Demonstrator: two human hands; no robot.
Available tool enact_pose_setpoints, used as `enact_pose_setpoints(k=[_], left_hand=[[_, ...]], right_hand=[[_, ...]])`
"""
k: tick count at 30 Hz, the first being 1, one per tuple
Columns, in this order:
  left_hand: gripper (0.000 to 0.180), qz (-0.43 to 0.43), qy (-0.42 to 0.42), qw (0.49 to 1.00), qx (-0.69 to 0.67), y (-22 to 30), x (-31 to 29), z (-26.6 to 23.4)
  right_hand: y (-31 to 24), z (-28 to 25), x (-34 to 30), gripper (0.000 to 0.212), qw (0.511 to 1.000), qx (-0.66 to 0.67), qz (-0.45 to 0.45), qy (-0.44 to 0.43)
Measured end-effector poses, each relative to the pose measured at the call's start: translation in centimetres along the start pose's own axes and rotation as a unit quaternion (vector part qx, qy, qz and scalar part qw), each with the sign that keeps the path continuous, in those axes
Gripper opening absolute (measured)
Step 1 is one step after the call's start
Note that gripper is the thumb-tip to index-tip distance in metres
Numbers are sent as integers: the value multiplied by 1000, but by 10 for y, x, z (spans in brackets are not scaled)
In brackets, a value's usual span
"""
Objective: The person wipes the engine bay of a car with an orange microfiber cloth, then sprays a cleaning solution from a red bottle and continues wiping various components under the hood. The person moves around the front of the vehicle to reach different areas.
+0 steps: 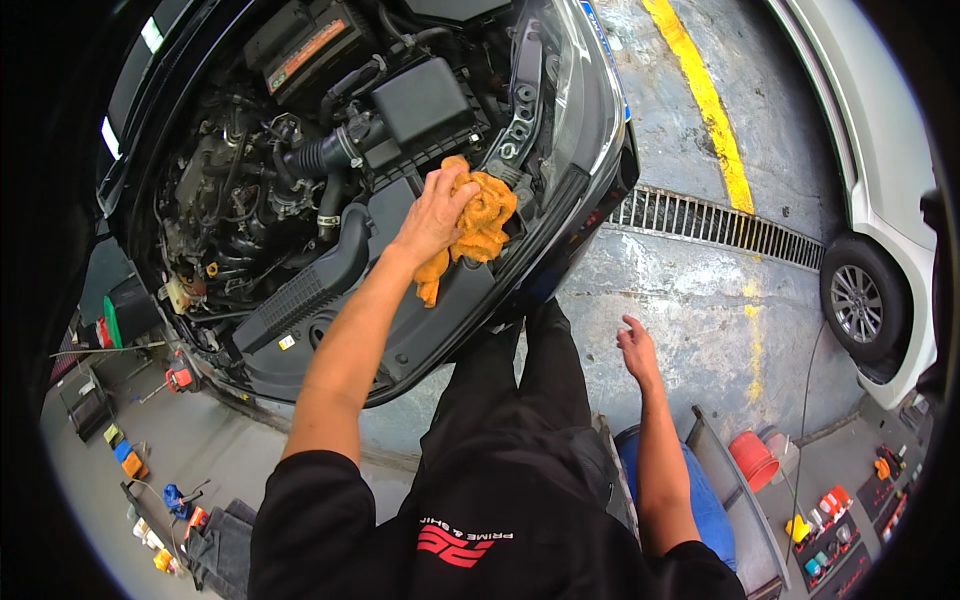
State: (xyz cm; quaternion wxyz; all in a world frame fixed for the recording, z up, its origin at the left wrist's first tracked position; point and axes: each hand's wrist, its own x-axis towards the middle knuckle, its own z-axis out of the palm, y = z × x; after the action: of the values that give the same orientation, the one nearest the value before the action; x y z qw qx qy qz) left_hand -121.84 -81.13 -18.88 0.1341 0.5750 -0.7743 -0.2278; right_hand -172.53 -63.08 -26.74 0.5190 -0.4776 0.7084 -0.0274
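My left hand (432, 218) is wrapped round a bunched orange cloth (484, 215). The cloth rests on the black plastic panel (395, 325) along the front of an open engine bay, near the headlight housing (525, 95). A loose end of it hangs down beside my wrist. Just beyond lies the square black air filter box (420, 100), with a ribbed intake hose (318, 155) joining it. My right hand (637, 350) hangs over the floor at my side, away from the car, holding nothing, its fingers loosely bent and apart.
A car battery (305, 55) sits deeper in the bay. On the right stands a white car, its wheel (865, 300) close to a floor drain grate (720, 228). Behind my right arm are a blue barrel (705, 500) and a red bucket (753, 460). Bottles and tools lie at lower left.
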Motion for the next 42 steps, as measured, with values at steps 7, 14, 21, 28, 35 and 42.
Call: enact_pose_setpoints(k=[7,14,21,28,35,42], left_hand=[[62,-234,139,926,-261,30,29,-53],[54,2,33,998,53,117,4,48],[42,-273,81,796,-533,92,-86,14],[52,-264,454,454,-720,56,-83,-95],[51,-168,647,550,-501,-43,17,-204],[41,-239,369,862,251,-182,208,-151]], right_hand=[[38,-52,-41,49,992,2,97,83],[55,-23,-14,48,996,-66,-28,52],[-28,-31,-15,45,996,67,-40,39],[-196,-58,32,37,973,127,-161,108],[-386,-101,138,32,923,145,-323,149],[-512,-90,253,38,860,-53,-478,169]])
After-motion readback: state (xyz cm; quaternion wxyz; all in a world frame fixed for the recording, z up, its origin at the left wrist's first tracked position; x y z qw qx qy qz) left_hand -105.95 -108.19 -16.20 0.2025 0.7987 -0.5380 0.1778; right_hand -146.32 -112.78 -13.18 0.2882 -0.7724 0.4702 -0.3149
